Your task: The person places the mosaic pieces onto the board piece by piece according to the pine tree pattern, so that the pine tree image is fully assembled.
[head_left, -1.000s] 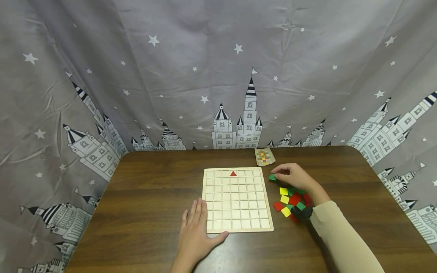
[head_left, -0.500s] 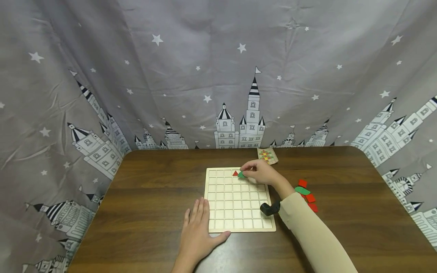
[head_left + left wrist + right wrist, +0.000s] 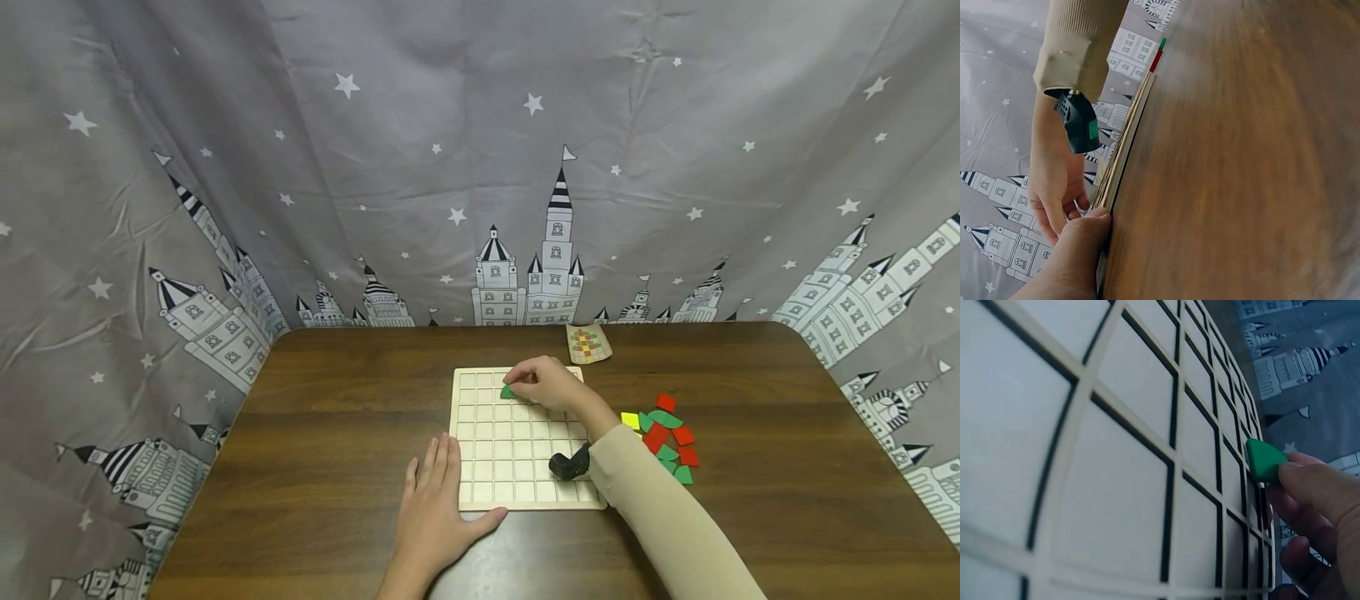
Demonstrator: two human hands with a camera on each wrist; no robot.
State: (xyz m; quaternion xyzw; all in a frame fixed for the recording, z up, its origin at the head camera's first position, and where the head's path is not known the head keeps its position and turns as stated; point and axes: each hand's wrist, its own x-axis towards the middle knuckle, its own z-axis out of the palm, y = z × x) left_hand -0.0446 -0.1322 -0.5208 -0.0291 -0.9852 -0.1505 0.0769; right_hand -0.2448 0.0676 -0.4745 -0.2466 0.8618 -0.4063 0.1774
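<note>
A pale wooden grid board (image 3: 503, 452) lies on the table, its square cells edged by raised strips. My left hand (image 3: 429, 510) rests against its near left corner, fingers straight along the left side and thumb at the front edge. Over the upper rows, my right hand (image 3: 552, 387) pinches a green piece (image 3: 1264, 464) with one rounded side between thumb and fingers. In the head view, that piece overlaps the second row from the top. The right hand and forearm cover part of the board, including the spot of the red triangle seen earlier.
Right of the board lies a loose cluster of red pieces (image 3: 656, 437), green pieces (image 3: 664, 419) and yellow pieces (image 3: 630, 420). A small pattern card (image 3: 588, 343) sits by the table's back edge. A grey curtain (image 3: 390, 167) hangs behind.
My right hand has carried the green piece leftward from beside the cluster onto the board's upper rows, passing over the red triangle's place. The left hand keeps its place at the board's corner.
</note>
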